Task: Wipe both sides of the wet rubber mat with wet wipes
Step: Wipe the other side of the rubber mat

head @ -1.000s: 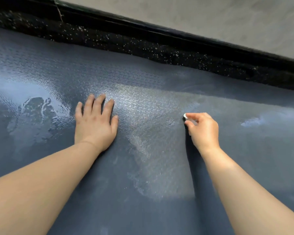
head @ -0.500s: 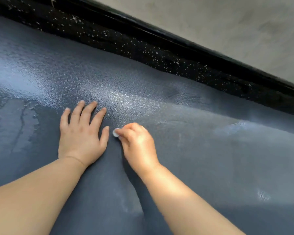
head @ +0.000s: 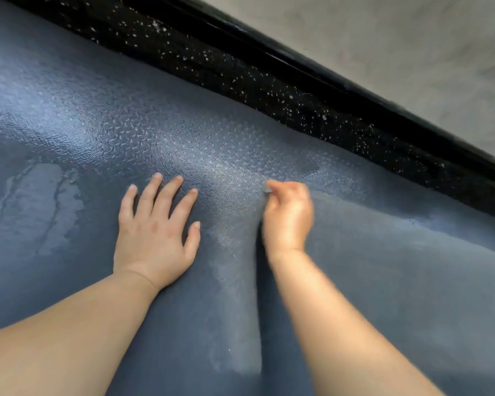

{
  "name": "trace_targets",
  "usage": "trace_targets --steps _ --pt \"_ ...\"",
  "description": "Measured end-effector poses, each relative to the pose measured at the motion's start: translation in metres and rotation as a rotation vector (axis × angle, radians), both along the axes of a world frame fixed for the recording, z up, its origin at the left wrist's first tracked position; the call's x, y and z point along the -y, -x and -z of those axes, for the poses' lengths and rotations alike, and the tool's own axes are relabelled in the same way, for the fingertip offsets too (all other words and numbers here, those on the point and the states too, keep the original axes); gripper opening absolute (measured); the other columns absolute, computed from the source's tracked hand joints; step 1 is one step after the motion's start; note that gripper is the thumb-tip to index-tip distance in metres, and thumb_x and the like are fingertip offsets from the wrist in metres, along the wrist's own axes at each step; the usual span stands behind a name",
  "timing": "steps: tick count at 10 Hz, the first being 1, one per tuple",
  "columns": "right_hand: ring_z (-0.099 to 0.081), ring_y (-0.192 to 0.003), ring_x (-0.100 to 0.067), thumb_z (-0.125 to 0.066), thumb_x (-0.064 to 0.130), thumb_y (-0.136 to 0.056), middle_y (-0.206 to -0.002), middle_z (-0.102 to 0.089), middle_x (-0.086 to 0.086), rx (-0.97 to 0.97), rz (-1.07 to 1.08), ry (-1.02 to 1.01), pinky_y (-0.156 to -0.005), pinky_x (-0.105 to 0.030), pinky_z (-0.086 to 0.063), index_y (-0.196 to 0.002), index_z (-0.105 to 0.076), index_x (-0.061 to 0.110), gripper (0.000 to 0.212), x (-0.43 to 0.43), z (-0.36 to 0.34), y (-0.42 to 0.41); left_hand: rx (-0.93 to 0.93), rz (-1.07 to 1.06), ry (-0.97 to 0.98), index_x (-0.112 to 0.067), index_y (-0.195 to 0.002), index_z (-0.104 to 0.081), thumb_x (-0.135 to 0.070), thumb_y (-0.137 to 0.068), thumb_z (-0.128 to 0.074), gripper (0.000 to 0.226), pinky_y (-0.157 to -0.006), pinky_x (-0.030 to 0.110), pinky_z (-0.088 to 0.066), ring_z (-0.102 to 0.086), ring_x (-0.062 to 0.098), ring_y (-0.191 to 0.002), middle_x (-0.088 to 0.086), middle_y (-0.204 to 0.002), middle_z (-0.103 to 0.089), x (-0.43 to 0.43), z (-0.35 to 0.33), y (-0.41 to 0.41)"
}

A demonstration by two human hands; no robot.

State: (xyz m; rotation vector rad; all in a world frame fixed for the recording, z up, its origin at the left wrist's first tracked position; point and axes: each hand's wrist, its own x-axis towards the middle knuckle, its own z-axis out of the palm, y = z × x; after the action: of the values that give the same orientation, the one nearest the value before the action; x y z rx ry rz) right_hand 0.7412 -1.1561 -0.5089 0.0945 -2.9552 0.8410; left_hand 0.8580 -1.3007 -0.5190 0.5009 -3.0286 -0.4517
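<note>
A dark blue-grey rubber mat (head: 369, 281) with a fine raised pattern fills most of the view. It shines with wet patches, one large patch (head: 37, 207) at the left. My left hand (head: 155, 232) lies flat on the mat with fingers spread. My right hand (head: 287, 215), blurred by motion, is curled round a small white wet wipe (head: 267, 189); only a bit of the wipe shows at the fingertips, pressed on the mat.
Beyond the mat's far edge runs a black strip (head: 269, 90) speckled with white flecks, then a glossy black border. A grey concrete floor (head: 397, 38) lies past it at the top right.
My right hand with the wipe first swept left toward my left hand, then back right by a hand's width. The left hand stayed flat on the mat.
</note>
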Motion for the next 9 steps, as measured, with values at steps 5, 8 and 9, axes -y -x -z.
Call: trace_targets --steps 5,8,9 --pt "-0.056 -0.108 -0.021 -0.045 0.008 -0.093 -0.121 -0.059 -0.004 0.140 0.340 -0.044 -0.075 -0.008 -0.032 -0.115 -0.065 0.018 0.031 -0.041 -0.006 0.109 0.081 0.007 0.010 -0.013 -0.128 -0.059 -0.040 -0.085 -0.032 0.057 -0.108 0.056 -0.020 -0.039 0.037 -0.132 0.014 -0.138 -0.050 0.001 -0.002 0.000" --pt "-0.060 -0.089 -0.020 -0.066 0.004 -0.081 -0.092 -0.067 -0.010 0.004 -0.421 0.142 -0.083 -0.007 -0.037 -0.091 -0.075 0.010 0.014 0.041 -0.013 0.038 0.086 0.009 0.010 -0.013 -0.127 -0.059 -0.040 -0.085 -0.033 0.056 -0.107 0.056 -0.020 -0.040 0.037 -0.132 0.014 -0.137 -0.050 0.002 -0.004 0.001" --pt "-0.058 -0.101 -0.011 -0.058 0.014 -0.088 -0.108 -0.067 -0.003 0.004 0.113 0.118 -0.086 -0.004 -0.035 -0.105 -0.071 0.015 0.021 -0.010 -0.020 0.095 0.080 0.012 0.013 -0.013 -0.127 -0.059 -0.040 -0.085 -0.033 0.056 -0.108 0.056 -0.020 -0.040 0.037 -0.132 0.013 -0.138 -0.050 0.002 -0.003 0.001"
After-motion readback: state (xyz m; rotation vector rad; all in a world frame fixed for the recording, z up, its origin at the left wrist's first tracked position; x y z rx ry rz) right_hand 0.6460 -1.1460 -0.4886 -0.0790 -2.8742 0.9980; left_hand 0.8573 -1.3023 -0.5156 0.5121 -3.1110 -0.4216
